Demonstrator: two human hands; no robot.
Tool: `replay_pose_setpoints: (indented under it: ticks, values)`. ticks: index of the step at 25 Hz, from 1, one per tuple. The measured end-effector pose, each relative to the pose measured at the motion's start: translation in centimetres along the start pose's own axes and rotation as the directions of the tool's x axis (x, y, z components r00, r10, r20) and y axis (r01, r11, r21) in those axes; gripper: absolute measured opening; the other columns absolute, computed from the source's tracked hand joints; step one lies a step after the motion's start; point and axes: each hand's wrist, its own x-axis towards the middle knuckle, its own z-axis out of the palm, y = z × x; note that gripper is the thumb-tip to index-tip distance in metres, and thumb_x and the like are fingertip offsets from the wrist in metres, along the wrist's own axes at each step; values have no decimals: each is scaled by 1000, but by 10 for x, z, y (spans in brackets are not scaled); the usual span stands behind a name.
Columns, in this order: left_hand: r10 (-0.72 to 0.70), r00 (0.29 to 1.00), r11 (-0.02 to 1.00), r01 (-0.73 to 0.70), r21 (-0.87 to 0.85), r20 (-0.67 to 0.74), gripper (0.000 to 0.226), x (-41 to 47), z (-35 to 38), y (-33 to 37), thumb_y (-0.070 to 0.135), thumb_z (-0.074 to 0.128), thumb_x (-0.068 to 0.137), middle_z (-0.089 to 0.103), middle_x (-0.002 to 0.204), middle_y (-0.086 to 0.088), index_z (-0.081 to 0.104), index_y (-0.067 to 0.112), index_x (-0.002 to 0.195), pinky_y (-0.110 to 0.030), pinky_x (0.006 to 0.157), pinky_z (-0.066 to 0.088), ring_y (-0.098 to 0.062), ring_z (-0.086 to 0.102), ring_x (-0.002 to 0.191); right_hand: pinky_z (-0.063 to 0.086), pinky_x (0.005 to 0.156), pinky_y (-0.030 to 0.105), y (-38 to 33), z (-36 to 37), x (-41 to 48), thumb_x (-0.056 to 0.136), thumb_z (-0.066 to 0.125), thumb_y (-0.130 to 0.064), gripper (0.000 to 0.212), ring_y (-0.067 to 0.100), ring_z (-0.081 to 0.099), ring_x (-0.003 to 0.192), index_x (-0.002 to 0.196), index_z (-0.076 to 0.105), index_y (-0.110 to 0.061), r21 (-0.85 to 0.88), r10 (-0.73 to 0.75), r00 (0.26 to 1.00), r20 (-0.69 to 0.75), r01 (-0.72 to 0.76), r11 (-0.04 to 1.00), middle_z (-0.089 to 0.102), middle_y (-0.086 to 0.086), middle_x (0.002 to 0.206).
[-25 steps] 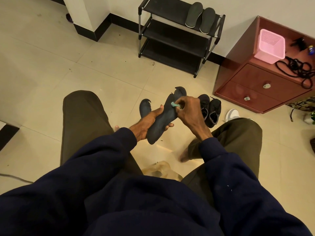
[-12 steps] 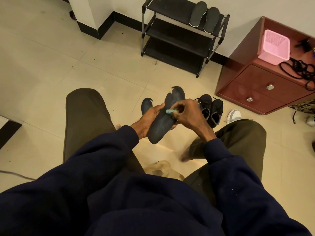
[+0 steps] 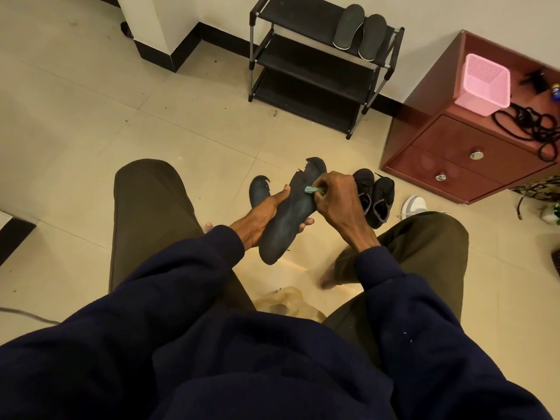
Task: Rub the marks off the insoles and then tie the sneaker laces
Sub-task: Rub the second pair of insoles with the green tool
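Dark insole [image 3: 288,213] held in air just left of the black sneakers [image 3: 374,197]. Left hand [image 3: 260,218] clamped under its middle; right hand [image 3: 333,195] pinches teal eraser [image 3: 309,189] w/ fingertips. Prob. light, floppy, toe edge torn: support mid-length, rub gently.

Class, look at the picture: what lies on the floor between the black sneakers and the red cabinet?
In the head view, a white shoe lies between the black sneakers and the red cabinet.
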Motion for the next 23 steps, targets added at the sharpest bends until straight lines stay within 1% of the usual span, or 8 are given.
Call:
replay_pose_setpoints:
  ticks: [4, 7, 10, 12, 15, 17, 20, 23]
  values:
    - [-7, 1000, 1000, 6, 20, 16, 47, 3, -2, 0, 49, 48, 104, 65, 102, -14, 64, 8, 119, -33, 68, 55, -25, 63, 81, 60, 54, 30, -17, -7, -10, 83, 72, 3, 16, 11, 70, 57, 86, 78, -11, 228, -84, 931, 354, 2, 974, 73, 1, 75]
    - [-22, 1000, 999, 22, 46, 4, 59, 4, -6, -1, 52, 50, 103, 65, 107, -18, 57, 4, 137, -31, 66, 56, -26, 63, 80, 58, 57, 33, -7, -2, 1, 81, 67, 4, 18, 12, 65, 64, 86, 78, -10, 99, -1, 996, 92, -8, 995, 72, 1, 79]
    - [-29, 1000, 996, 29, 88, 6, 63, 6, -9, -2, 56, 46, 103, 60, 133, -22, 54, 8, 143, -33, 65, 55, -24, 60, 81, 57, 63, 38, 10, -2, 5, 80, 65, 2, 19, 14, 62, 73, 87, 78, -10, 64, 136, 981, -142, -128, 990, 71, 3, 84]
    - [-48, 999, 992, 46, 114, 16, 62, 5, -6, -1, 58, 46, 102, 63, 126, -21, 57, 10, 138, -33, 66, 53, -24, 59, 81, 58, 59, 31, 8, -7, 4, 83, 70, -2, 13, 10, 65, 70, 89, 78, -11, 190, 153, 984, -89, -134, 973, 73, 1, 82]
    - [-60, 998, 995, 62, 83, -32, 55, 3, -4, -1, 56, 45, 104, 68, 97, -14, 60, 9, 128, -31, 62, 52, -24, 61, 74, 59, 57, 27, 1, -12, 1, 86, 80, -15, 3, 11, 71, 67, 87, 79, -13, 329, 48, 978, 201, -114, 937, 74, -2, 76]
    - [-54, 998, 995, 56, 77, -26, 51, 4, -4, 0, 52, 40, 106, 72, 93, -12, 61, 9, 124, -28, 58, 53, -21, 62, 68, 58, 55, 26, 5, -6, 3, 85, 80, -13, 2, 12, 70, 67, 85, 78, -13, 270, 86, 988, 128, -118, 956, 74, -1, 76]
    - [-45, 999, 996, 43, 72, 29, 55, 2, -1, 0, 52, 36, 107, 68, 127, -21, 58, 8, 133, -27, 57, 54, -20, 61, 68, 54, 53, 19, 17, -1, 7, 85, 71, -2, 11, 13, 67, 68, 88, 76, -12, 148, 180, 982, -54, -170, 974, 71, 2, 81]
    - [-48, 997, 996, 43, 75, 60, 57, 2, 1, 1, 50, 37, 107, 66, 129, -23, 53, 6, 139, -30, 61, 56, -25, 65, 74, 59, 56, 30, 16, -4, 7, 85, 72, -5, 8, 12, 68, 69, 89, 76, -11, 172, 158, 987, -40, -149, 974, 72, 0, 80]
